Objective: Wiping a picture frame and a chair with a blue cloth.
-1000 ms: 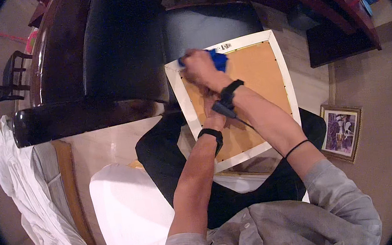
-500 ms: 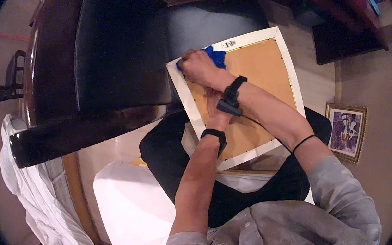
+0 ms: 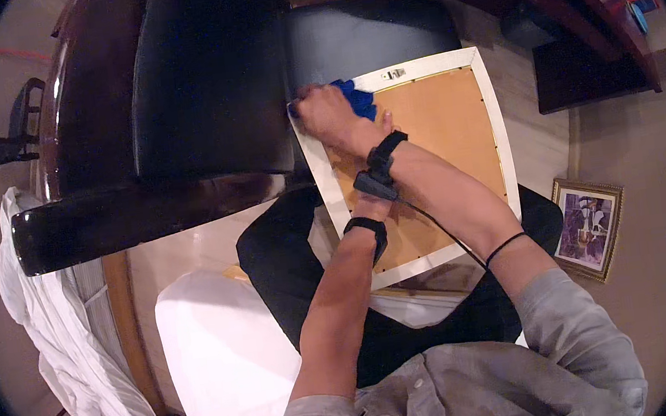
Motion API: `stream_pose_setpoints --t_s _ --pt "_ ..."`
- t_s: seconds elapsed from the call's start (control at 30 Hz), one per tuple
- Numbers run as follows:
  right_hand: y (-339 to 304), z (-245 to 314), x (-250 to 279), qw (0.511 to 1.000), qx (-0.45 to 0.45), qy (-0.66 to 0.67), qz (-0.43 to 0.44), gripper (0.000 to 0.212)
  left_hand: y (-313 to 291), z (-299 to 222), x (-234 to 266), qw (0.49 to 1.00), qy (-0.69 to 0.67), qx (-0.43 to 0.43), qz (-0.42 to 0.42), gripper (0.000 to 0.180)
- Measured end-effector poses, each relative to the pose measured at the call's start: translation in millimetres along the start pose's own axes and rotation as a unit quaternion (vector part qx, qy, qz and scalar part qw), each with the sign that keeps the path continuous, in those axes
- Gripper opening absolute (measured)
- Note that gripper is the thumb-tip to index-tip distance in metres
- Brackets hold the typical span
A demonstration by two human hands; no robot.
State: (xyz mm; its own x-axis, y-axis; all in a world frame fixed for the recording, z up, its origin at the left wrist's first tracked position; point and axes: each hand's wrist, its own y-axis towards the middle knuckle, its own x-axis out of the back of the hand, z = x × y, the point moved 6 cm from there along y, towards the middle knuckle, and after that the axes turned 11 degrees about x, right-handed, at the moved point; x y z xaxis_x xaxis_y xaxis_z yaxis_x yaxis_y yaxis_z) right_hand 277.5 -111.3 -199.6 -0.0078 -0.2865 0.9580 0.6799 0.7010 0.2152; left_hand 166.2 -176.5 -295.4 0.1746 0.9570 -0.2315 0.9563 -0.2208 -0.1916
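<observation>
A white-edged picture frame (image 3: 491, 116) lies back side up across my lap, showing its tan backing board (image 3: 438, 122) and a small metal hanger on the far rail. My right hand (image 3: 331, 118) is closed on a bunched blue cloth (image 3: 358, 100) and presses it at the frame's far left corner. Part of the cloth sticks out to the right of my knuckles. Crossing beneath my right wrist, my left hand (image 3: 372, 206) rests on the backing board. Its palm is mostly hidden; a finger shows stretched out beyond the right wrist.
Beyond the frame stands a dark padded seat (image 3: 367, 36), with a glossy dark wooden arm (image 3: 146, 229) to the left. A gold-framed picture (image 3: 590, 228) is at the right. White fabric (image 3: 77, 344) hangs at the left, and a dark desk (image 3: 588, 68) stands at the far right.
My right hand has slid slightly left with the blue cloth, toward the frame's far left corner. A finger of my left hand now shows past the right wrist.
</observation>
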Motion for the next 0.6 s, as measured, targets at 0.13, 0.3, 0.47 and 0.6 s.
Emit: stream_pose_setpoints --t_s 0.13,0.3,0.47,0.6 --pt "-33 -45 -5 0.997 -0.059 -0.022 0.038 0.022 -20 -63 5 0.844 0.496 -0.153 -0.139 0.059" --pt "-52 -75 42 0.976 -0.206 -0.043 -0.056 0.017 -12 -52 1 0.835 0.536 -0.063 -0.104 0.05" --pt "2 -9 -7 0.997 -0.071 0.024 -0.018 0.017 -23 -79 -26 0.856 0.495 -0.134 -0.068 0.053" --pt "-7 -11 -1 0.998 -0.024 0.032 -0.047 0.018 -5 -22 -2 0.864 0.473 -0.124 -0.115 0.051"
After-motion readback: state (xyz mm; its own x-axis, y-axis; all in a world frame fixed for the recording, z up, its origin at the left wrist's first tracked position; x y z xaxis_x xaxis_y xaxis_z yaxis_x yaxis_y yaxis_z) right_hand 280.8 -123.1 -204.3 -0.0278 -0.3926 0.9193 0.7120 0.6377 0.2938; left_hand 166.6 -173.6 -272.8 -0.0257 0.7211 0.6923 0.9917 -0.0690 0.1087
